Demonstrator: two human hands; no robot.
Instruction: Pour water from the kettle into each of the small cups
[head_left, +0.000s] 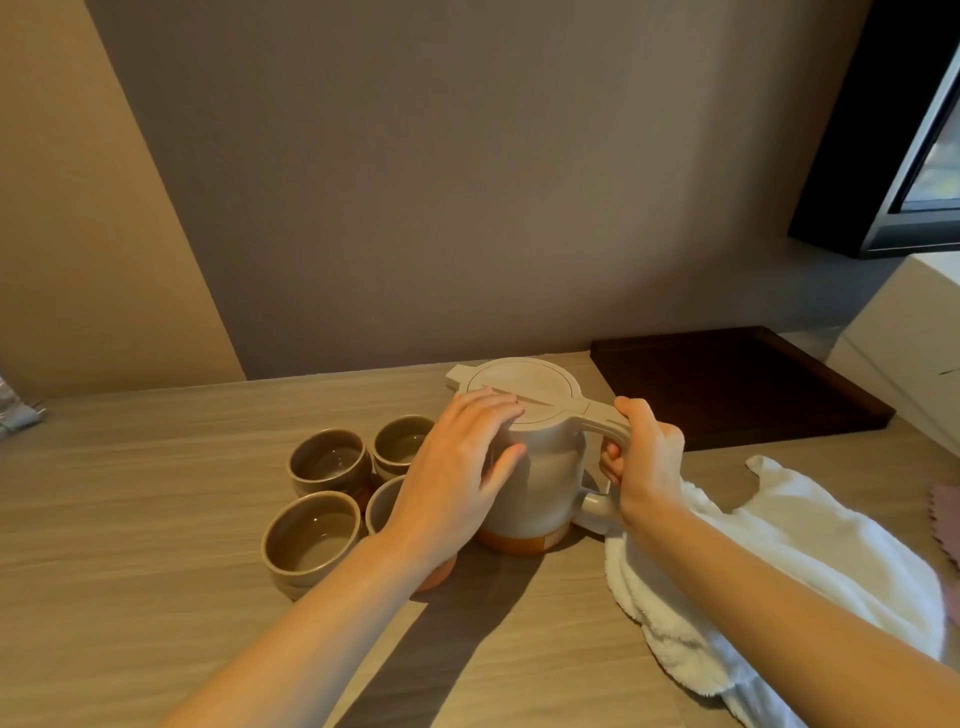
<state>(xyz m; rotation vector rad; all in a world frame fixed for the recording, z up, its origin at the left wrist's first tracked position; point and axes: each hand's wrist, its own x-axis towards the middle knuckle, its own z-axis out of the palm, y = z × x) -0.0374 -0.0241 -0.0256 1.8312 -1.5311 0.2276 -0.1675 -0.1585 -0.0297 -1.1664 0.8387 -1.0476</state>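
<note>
A beige kettle (545, 467) with an orange base stands upright on the wooden counter (156, 571). My right hand (647, 460) is closed around its handle on the right side. My left hand (457, 467) lies flat against the kettle's left side and lid edge, fingers spread. Left of the kettle sit several small brown cups: one far left (328, 460), one behind (400, 441), one near front (310, 538). Another cup (382, 506) is partly hidden under my left hand. The cups look wet inside, but I cannot tell how full.
A white towel (779, 566) lies crumpled on the counter under my right forearm. A dark wooden tray (737, 384) rests behind the kettle at the right. A window frame (909, 156) is at the upper right, and the wall runs close behind.
</note>
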